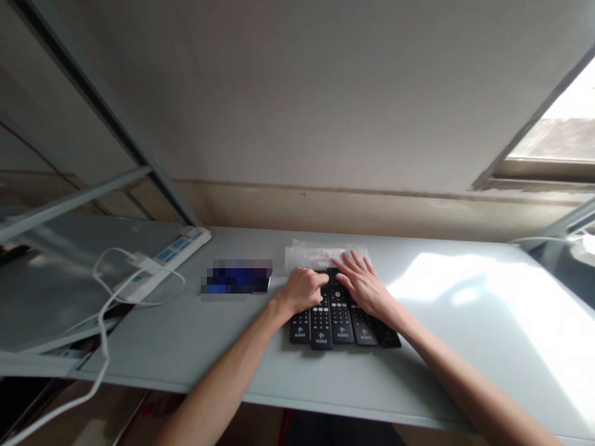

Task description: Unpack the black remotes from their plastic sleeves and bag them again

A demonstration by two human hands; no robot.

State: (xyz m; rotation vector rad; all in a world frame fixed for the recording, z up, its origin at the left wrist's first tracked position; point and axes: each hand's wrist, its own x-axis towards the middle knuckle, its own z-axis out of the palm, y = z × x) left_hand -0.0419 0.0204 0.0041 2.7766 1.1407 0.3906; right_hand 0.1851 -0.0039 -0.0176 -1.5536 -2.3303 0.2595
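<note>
Several black remote controls [341, 322] lie side by side on a pale grey table [465, 347], buttons up. My left hand [304, 290] rests on the top ends of the left ones with its fingers curled over them. My right hand [362, 282] lies flat across the top of the right ones, fingers stretched out and slightly spread, its fingertips reaching a stack of clear plastic bags [316, 255] just behind the remotes.
A blurred dark phone-like object [237, 279] lies left of the remotes. A white power strip [165, 260] with a white cable [105, 322] sits at the left, by a metal shelf frame [93, 186]. A wall runs behind the table, and sunlight falls on its right part.
</note>
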